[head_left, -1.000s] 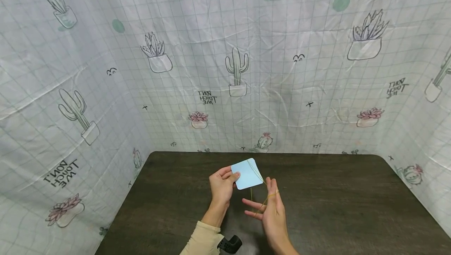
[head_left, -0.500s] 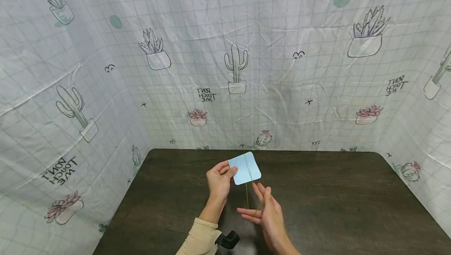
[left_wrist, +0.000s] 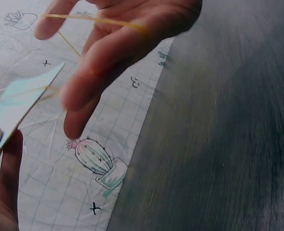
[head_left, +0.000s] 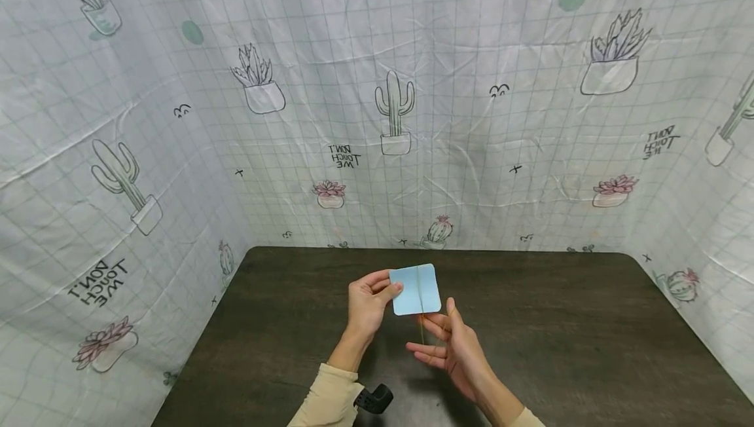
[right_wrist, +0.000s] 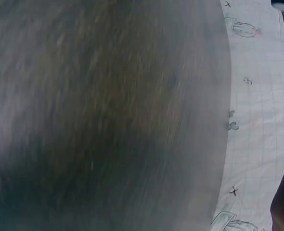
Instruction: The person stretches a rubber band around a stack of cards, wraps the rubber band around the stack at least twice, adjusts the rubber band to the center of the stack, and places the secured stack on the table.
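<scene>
The card [head_left: 411,294] was pinched by the left hand [head_left: 368,304]. Below it, spread right fingers [head_left: 430,350] were looped by the band [left_wrist: 108,21].

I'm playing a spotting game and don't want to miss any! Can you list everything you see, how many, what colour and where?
Card: 1, light blue, held up in the left grip.
Band: 1 as far as I can tell, yellow, across the card and on to the right grip.
Table: 1, dark brown, below the card.
Cloth: pieces unclear, whitish with grid lines, behind and beside the table.
Plant drawings: many, mostly green, pink and black, on the cloth.
Black device: 1, black, by the left wrist.
Sleeves: 2, beige, one per arm.
Left grip: 1, bare, pinching the card's left side.
Right grip: 1, bare, fingers spread, below the card's right side.
</scene>
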Available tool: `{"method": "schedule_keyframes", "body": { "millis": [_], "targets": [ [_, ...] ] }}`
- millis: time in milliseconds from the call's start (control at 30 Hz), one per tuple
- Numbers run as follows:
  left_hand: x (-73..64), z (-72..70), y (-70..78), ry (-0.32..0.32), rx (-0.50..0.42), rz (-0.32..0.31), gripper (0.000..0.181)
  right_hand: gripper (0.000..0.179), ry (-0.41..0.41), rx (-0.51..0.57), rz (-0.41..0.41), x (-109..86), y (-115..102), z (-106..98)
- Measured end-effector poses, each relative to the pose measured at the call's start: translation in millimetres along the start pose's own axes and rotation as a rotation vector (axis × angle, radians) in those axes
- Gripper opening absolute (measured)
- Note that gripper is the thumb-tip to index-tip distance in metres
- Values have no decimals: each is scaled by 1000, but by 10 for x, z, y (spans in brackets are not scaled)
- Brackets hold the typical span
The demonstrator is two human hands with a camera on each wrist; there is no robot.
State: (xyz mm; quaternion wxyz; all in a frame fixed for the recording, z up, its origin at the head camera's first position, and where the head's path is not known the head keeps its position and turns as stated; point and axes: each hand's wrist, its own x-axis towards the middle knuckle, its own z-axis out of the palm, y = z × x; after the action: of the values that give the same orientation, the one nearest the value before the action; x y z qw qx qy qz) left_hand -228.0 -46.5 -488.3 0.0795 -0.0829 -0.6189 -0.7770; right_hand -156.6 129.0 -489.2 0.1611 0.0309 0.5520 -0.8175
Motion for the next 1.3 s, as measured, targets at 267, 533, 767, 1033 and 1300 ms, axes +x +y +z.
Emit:
{"method": "schedule_keyframes", "body": {
  "millis": [267, 533, 767, 1033, 1300],
  "targets": [
    [4, -55, 2, -140, 29, 26, 25, 103, -106, -32, 94, 61, -117, -140],
    [26, -90, 3, -216, 78, 18, 24, 99, -154, -74, 144, 127, -259, -199],
    [33, -122, 22, -311, 114, 53, 25, 102, -191, -116, 166, 169, -309, -241],
    [7, -109, 154, -366, 145, 46, 24, 101, -191, -159, 191, 199, -323, -263],
    [-59, -58, 361, -435, 210, 70, 21, 98, -192, -182, 216, 220, -313, -234]
  ]
}}
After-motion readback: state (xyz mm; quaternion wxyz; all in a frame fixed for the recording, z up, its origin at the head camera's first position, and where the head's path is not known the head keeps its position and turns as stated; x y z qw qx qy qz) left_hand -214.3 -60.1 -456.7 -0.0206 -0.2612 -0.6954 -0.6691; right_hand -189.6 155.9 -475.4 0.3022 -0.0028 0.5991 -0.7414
